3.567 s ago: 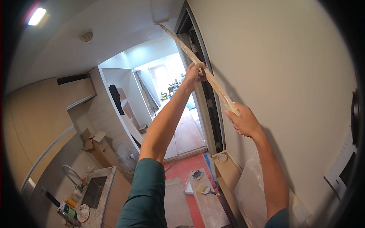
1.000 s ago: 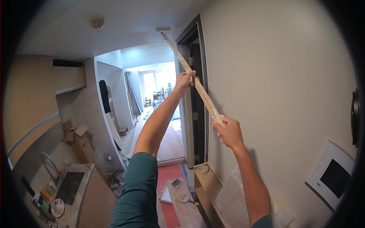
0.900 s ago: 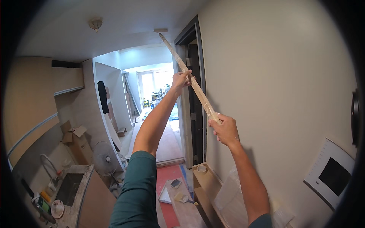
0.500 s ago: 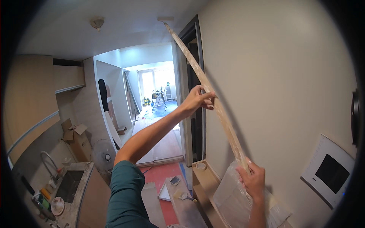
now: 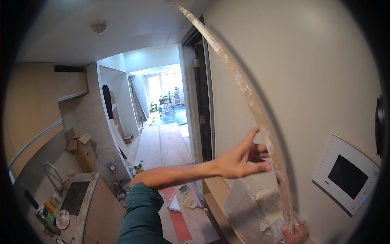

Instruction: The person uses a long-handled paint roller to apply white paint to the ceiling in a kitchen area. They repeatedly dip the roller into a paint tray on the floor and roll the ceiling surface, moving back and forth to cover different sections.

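Note:
A long, paint-spattered wooden pole (image 5: 232,68) slants from the lower right up to the ceiling. At its far tip, what looks like a paint roller (image 5: 172,2) is against the ceiling and partly cut off by the picture's edge. My left hand (image 5: 241,158) is beside the pole's lower half, its fingers apart and not wrapped around it; whether a fingertip touches is unclear. Down at the lower end, my right hand (image 5: 295,232) is closed around the pole, with part of it near the picture's bottom edge. Clear plastic sheeting (image 5: 248,199) lies beside that hand.
An intercom panel (image 5: 347,175) hangs on the right wall. Below lie a paintbrush (image 5: 195,204) and a white tray (image 5: 174,202) on boards. A sink (image 5: 75,199), a fan (image 5: 110,166) and a cardboard box (image 5: 82,152) stand left. A ceiling fixture (image 5: 99,27) hangs overhead.
The pole's tip has moved up in view, and its lower end has come down and right with my right hand. My left hand has slid lower and loosened from the pole.

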A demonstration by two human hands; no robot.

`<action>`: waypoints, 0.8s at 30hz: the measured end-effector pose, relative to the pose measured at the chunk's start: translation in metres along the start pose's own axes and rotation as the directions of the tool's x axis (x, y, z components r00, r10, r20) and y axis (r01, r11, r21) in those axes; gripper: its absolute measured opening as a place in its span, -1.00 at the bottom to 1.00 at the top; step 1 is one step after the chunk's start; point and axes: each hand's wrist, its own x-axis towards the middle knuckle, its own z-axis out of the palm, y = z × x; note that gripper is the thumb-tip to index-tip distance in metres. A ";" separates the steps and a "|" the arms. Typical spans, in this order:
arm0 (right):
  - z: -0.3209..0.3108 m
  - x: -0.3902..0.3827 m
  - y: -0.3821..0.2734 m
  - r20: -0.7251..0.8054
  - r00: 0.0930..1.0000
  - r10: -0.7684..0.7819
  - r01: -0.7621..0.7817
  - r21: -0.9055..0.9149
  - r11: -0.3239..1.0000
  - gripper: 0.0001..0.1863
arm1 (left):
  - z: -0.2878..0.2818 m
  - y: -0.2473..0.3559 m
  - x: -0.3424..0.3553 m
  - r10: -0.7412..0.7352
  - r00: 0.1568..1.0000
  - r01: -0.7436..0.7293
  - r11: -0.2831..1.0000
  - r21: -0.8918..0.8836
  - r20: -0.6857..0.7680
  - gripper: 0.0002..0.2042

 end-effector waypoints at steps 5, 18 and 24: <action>-0.003 -0.040 0.026 0.059 0.982 0.180 -0.176 0.636 0.752 -0.52 | 0.031 -0.010 -0.007 -0.037 0.991 0.026 0.996 0.088 0.126 0.15; 0.019 -0.068 0.014 0.153 0.958 0.242 -0.279 0.690 0.668 -0.55 | 0.046 -0.017 -0.016 -0.094 0.995 0.091 0.992 0.086 0.031 0.13; -0.076 0.093 0.011 0.504 0.844 0.182 -0.536 0.802 0.265 -0.56 | -0.017 -0.007 -0.006 -0.150 0.965 0.181 0.974 0.133 -0.215 -0.06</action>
